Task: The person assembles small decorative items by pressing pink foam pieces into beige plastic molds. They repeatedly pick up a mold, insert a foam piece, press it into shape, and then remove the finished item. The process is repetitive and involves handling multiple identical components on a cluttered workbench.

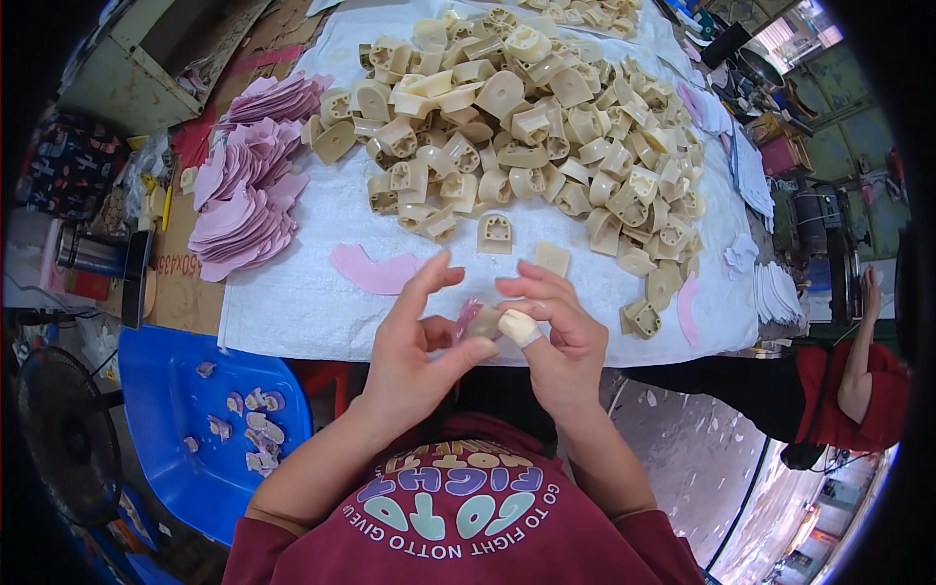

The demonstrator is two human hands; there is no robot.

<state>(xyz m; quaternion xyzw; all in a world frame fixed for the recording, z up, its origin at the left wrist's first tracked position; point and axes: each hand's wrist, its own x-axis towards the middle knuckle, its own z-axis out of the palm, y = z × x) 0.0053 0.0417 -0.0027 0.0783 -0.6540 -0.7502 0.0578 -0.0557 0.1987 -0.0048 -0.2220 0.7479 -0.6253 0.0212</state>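
Observation:
Above the table's near edge, my left hand grips a beige plastic shoe heel between thumb and fingers. A strip of pink covering material lies against the heel's left side. My right hand closes on the heel's right side, its thumb wrapped in a pale cover. The fingers partly hide the heel. Just beyond my hands, a curved pink piece lies flat at left. One bare heel stands in the middle, and another heel sits right of it.
A large heap of beige heels covers the white-sheeted table. Pink cut pieces are stacked at left. Below them, a blue basin holds several pink-covered heels. White pieces lie at right. Another person is at far right.

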